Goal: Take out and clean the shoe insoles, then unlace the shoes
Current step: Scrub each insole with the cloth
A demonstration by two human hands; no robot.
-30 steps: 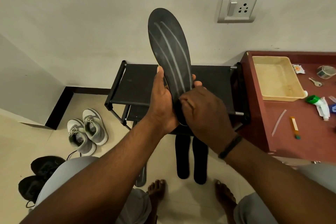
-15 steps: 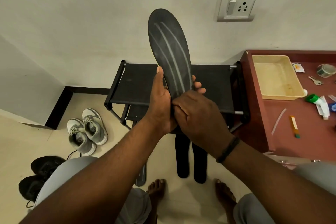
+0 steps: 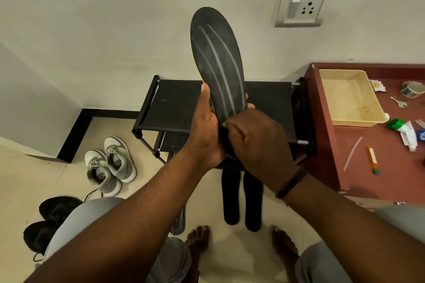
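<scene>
Head view, looking down. Dark insole [image 3: 217, 62] is held upright in front of the wall, toe end up, with three pale streaks running along its face. Left hand [image 3: 204, 128] grips the insole's lower part from behind, thumb up along the left edge and fingertips wrapping round the right edge. Right hand [image 3: 255, 142], fingers curled, presses against the heel end of the insole; whether it pinches the insole or only rubs it, cannot tell. A black band sits on the right wrist. Behind the hands stands a black shoe rack [image 3: 174, 105]. Two more black insoles [image 3: 242, 200] lie side by side on the floor below the hands, and a grey one [image 3: 179, 223] is partly hidden by the left forearm. Grey sneakers [image 3: 110, 164], laced, stand together on the floor left of the rack; black shoes [image 3: 49, 220] lie nearer the left knee. To the right, a red-brown table [image 3: 326, 145] carries a cream tray [image 3: 351, 99], keys, a tube and small items.
</scene>
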